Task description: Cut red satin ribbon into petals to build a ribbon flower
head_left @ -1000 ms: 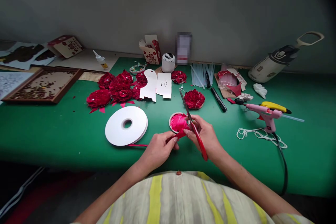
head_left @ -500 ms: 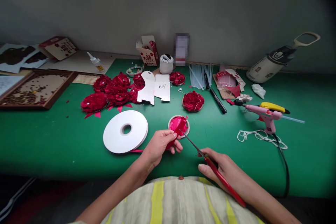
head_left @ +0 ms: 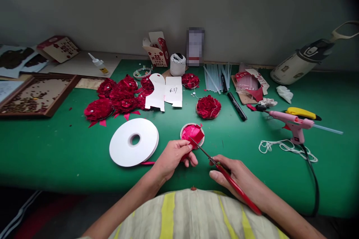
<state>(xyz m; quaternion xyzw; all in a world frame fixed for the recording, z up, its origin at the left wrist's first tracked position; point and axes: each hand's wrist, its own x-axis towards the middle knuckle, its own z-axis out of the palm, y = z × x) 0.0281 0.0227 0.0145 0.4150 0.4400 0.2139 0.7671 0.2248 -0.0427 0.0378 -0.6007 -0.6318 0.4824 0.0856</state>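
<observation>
Between the fingers of my left hand [head_left: 175, 158] is a red ribbon [head_left: 198, 136], pinched near its end. It leads back to a large white ribbon spool [head_left: 119, 145] lying on the left. My right hand [head_left: 234, 175] grips red-handled scissors [head_left: 235, 186], whose blades point up and left and meet the ribbon just past my left fingertips. Directly behind the ribbon lies a small round hoop [head_left: 181, 131] with pink-red ribbon pieces inside, partly covered by the ribbon and my fingers.
Red ribbon flowers [head_left: 125, 95] cluster at the left, with another flower [head_left: 208, 107] behind the hoop. White card templates [head_left: 174, 91] lie mid-table. To the right are a black marker [head_left: 237, 106], a pink glue gun [head_left: 294, 123] with its cord, white string [head_left: 276, 145] and a bottle [head_left: 297, 63].
The scissors have shifted slightly left, their tips now at the ribbon close to my left fingers. The ribbon's end has swung to the right. The camera view has moved a little.
</observation>
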